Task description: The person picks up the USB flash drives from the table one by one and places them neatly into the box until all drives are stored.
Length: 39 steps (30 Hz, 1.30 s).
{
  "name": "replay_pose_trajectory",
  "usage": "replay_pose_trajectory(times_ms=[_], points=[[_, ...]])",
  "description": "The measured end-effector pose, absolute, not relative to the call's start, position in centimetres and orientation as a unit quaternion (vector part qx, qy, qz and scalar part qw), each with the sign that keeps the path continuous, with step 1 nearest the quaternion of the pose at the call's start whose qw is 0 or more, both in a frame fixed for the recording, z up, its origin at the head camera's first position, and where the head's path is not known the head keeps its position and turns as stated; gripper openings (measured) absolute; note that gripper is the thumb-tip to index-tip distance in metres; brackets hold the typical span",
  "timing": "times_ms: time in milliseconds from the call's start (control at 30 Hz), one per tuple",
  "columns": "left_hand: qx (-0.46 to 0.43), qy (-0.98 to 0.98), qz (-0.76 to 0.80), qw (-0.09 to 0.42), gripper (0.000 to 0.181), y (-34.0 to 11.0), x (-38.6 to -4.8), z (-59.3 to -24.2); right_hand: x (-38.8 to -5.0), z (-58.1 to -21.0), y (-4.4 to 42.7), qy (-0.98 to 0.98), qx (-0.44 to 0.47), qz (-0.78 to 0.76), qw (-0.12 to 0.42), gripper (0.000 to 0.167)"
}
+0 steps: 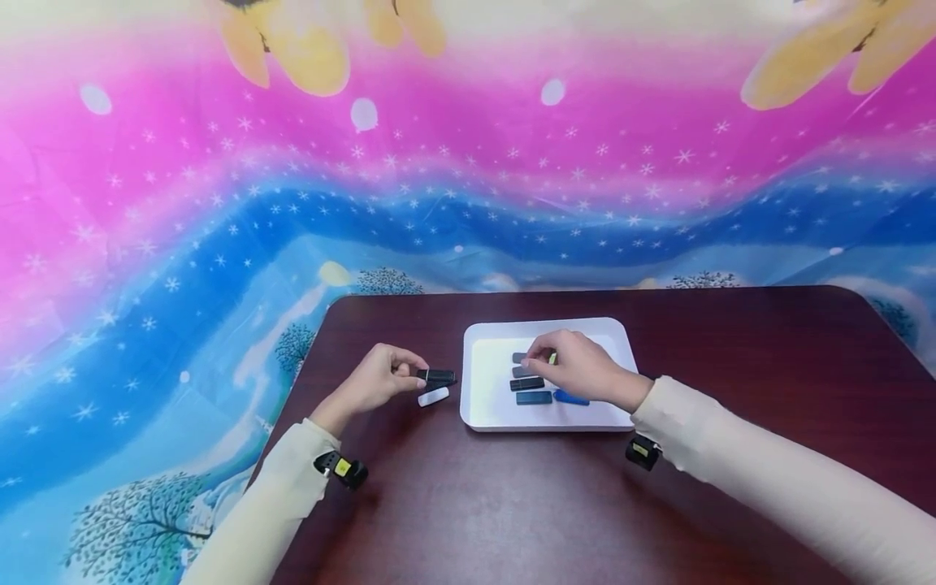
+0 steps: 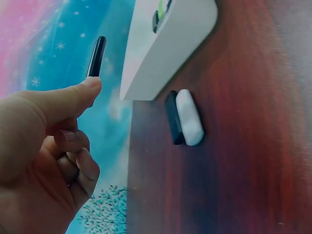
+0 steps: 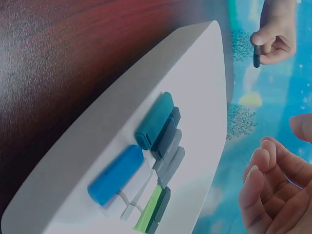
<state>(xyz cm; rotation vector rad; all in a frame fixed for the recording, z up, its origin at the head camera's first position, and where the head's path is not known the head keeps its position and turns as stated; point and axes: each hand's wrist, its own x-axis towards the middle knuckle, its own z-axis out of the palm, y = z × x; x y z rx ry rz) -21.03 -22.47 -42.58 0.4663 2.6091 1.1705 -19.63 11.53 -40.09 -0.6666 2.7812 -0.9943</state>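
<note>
Between thumb and fingertips, my left hand (image 1: 380,378) pinches a black stick-shaped piece (image 1: 439,375), raised above the table left of the white tray (image 1: 484,406). Under it on the table lie a white piece (image 2: 189,117) and a black piece (image 2: 173,118), side by side. My right hand (image 1: 581,366) is over the tray, its fingers loosely bent with nothing between them in the right wrist view. In the tray are a teal piece (image 3: 155,121), a blue piece (image 3: 116,174), a green piece (image 3: 148,209) and several dark and white ones.
The dark red-brown table (image 1: 468,504) extends in front of the tray and to both sides. Behind it hangs a pink and blue patterned cloth (image 1: 453,162). A wrist camera is strapped at each sleeve.
</note>
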Motion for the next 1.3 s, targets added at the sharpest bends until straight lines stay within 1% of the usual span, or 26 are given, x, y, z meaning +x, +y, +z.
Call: replay_pose_trajectory(times_ms=[133, 500, 733, 1067, 1300], points=[[0.168, 0.894, 0.4, 0.107, 0.016, -22.0, -21.5, -42.0, -19.9, -39.9, 11.9, 0.92, -0.208, -0.327, 0.058, 0.019], [0.175, 0.889, 0.411, 0.096, 0.018, -19.7, -22.6, -41.3, -20.8, -39.7, 13.0, 0.922, -0.193, -0.329, 0.071, 0.02], [0.171, 0.887, 0.419, 0.091, 0.018, -18.2, -23.3, -40.8, -21.1, -39.8, 14.0, 0.924, -0.182, -0.331, 0.056, 0.02], [0.184, 0.896, 0.392, 0.1, 0.024, -16.3, -24.6, -40.1, -21.7, -40.2, 15.0, 0.931, -0.171, -0.318, 0.048, 0.023], [0.184, 0.9, 0.383, 0.104, 0.024, -15.0, -25.5, -39.8, -22.0, -40.3, 15.5, 0.934, -0.161, -0.314, 0.05, 0.023]])
